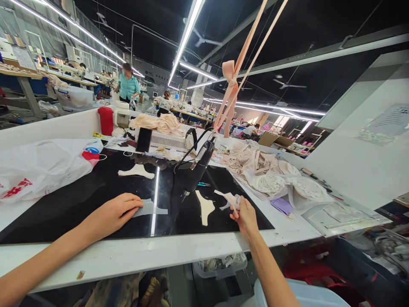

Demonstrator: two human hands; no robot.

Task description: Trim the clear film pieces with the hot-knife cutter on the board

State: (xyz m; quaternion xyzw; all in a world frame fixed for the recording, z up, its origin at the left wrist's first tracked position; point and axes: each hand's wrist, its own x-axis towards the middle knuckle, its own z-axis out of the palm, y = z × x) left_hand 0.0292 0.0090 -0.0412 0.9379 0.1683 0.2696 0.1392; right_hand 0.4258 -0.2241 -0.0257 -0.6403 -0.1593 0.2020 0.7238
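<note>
My left hand (119, 213) lies flat on a glossy black board (79, 213), its fingertips on the left end of a sheer grey fabric piece (150, 207). My right hand (245, 216) is closed, pinching a crumpled white, partly sheer fabric piece (228, 197) just over the board's right side. Between the hands lies a cream T-shaped fabric piece (205, 207). Another cream piece (136, 171) rests farther back. A black heat-gun-like tool (201, 166) hangs nozzle down from knotted peach straps (230, 87). Teal snips (203, 184) lie behind the cream piece.
A white plastic bag (47, 166) covers the board's left corner. Behind stand a red container (105, 121), a phone (144, 140) and stacked peach fabric (158, 123). Lace garments (268, 170) and a purple piece (281, 206) lie right. A person in teal (128, 87) stands beyond.
</note>
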